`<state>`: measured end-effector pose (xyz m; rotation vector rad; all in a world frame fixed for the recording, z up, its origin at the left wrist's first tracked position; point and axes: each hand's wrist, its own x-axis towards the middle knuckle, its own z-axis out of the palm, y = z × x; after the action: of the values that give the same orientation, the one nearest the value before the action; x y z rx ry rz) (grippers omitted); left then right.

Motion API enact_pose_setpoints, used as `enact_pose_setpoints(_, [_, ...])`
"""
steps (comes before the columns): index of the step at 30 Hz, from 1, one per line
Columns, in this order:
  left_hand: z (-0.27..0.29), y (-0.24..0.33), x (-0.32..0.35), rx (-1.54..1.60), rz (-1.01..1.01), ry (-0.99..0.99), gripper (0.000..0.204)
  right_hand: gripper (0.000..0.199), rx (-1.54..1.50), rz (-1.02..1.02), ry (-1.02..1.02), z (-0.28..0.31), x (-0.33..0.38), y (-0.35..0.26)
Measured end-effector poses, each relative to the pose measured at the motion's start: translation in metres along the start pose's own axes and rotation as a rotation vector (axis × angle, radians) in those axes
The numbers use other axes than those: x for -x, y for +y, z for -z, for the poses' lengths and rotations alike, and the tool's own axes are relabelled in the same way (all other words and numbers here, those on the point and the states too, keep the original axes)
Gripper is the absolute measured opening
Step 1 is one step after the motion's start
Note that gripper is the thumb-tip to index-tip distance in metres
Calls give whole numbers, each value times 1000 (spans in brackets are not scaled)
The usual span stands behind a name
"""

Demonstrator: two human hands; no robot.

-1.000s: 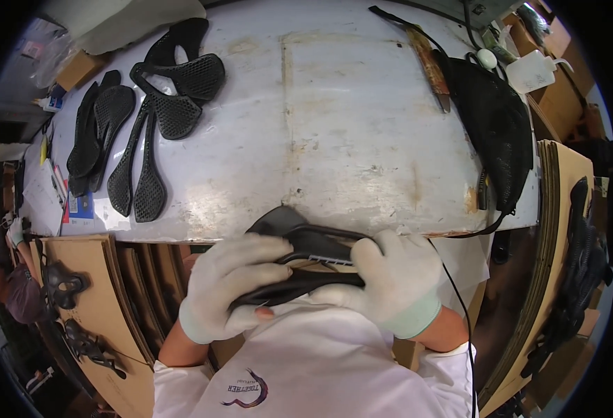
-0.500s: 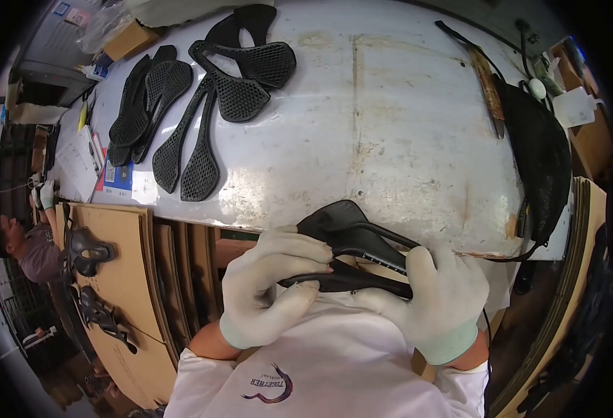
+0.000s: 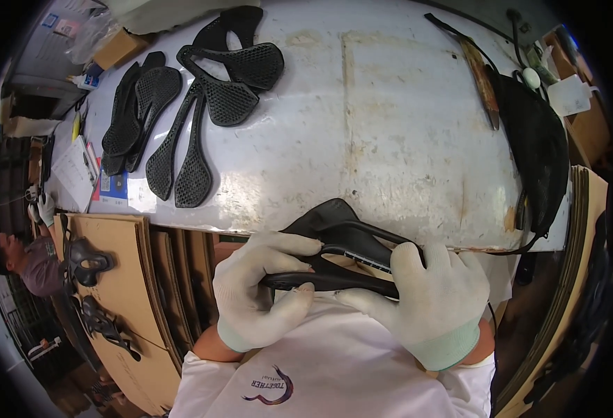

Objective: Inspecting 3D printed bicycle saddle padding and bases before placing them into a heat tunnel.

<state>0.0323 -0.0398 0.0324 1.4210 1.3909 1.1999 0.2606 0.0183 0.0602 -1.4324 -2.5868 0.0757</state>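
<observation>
A black bicycle saddle [image 3: 329, 215] is held between my two gloved hands at the table's near edge, its underside rails turned toward me. White marks run along one rail. My left hand [image 3: 254, 292], in a white glove, pinches the saddle's left part between fingers and thumb. At the other end my right hand [image 3: 439, 299] wraps its fingers over the saddle, with the thumb pressed along the lower edge. Part of the saddle is hidden behind the right-hand fingers.
Several black honeycomb saddle pads [image 3: 193, 174] lie on the white table [image 3: 285, 167]. A wooden-handled tool [image 3: 484, 87] and a black cloth-like bag [image 3: 533, 153] lie at right. Cardboard sheets [image 3: 128, 279] stand at left, with saddles [image 3: 87, 261] and a co-worker [image 3: 31, 261] beyond.
The saddle has shifted slightly left and tilted a little in my hands. My left hand has moved slightly left, its fingers still gripping; the right hand stays nearly in place.
</observation>
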Motion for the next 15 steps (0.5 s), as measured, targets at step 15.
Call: enact_pose_setpoints(15, [-5,10,-10,-18,100,6,26,68,-8,-32,-12,5,-10,-2])
